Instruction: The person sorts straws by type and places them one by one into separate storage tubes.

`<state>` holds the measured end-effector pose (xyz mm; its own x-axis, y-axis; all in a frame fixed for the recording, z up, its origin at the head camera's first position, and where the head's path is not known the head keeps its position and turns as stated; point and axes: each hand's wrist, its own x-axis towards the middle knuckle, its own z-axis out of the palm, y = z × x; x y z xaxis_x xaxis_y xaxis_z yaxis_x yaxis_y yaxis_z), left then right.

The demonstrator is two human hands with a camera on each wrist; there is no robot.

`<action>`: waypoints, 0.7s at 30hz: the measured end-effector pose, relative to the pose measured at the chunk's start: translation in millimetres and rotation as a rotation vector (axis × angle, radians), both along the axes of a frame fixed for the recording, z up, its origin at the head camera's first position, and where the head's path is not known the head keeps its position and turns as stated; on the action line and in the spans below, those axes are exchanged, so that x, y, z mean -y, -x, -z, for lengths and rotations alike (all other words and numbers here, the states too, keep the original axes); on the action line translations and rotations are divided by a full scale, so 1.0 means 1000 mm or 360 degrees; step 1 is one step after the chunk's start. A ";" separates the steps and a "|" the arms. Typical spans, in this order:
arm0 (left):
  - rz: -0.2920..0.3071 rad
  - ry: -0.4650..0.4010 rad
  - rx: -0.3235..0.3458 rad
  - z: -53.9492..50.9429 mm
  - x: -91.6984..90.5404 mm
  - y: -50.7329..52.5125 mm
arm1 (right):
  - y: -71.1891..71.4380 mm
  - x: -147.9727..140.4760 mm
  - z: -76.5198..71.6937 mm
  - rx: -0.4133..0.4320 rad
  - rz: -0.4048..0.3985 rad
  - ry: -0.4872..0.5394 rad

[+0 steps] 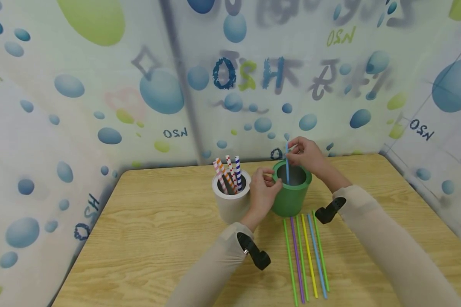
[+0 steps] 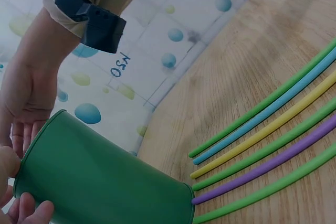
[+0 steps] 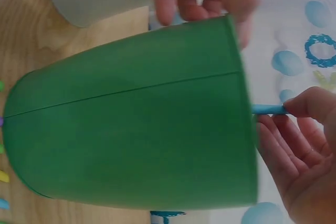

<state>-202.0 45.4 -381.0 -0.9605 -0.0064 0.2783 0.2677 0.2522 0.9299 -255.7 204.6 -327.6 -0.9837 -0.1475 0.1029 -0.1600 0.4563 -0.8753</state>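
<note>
My right hand (image 1: pixel 309 157) pinches a blue stick (image 1: pixel 287 168) upright between thumb and fingers, its lower part inside a green bucket (image 1: pixel 290 202). In the right wrist view, a short piece of the blue stick (image 3: pixel 269 109) shows between the bucket's rim and my right hand (image 3: pixel 307 150). My left hand (image 1: pixel 262 194) holds the green bucket by the left side of its rim; in the left wrist view, fingertips (image 2: pixel 37 211) lie against its wall. Several green, blue, yellow and purple sticks (image 1: pixel 307 256) lie side by side before the bucket.
A white bucket (image 1: pixel 232 207) stands left of the green one, close to my left hand, holding several striped and dotted paper straws (image 1: pixel 238 172). The wooden table (image 1: pixel 157 221) meets a patterned backdrop (image 1: pixel 199 123) behind both buckets.
</note>
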 end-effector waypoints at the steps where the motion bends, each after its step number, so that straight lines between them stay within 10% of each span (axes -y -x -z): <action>1: 0.0000 0.0003 0.0003 0.000 0.000 0.000 | 0.000 0.001 0.002 0.0002 -0.0006 0.0005; 21: 0.0042 -0.0008 0.0060 -0.001 0.001 0.000 | -0.005 0.008 0.014 0.0018 -0.0070 -0.0110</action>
<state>-201.8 44.8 -380.5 -0.9702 0.0175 0.2418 0.2388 0.2406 0.9408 -250.6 196.6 -341.3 -0.9771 -0.1972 0.0796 -0.1714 0.5087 -0.8437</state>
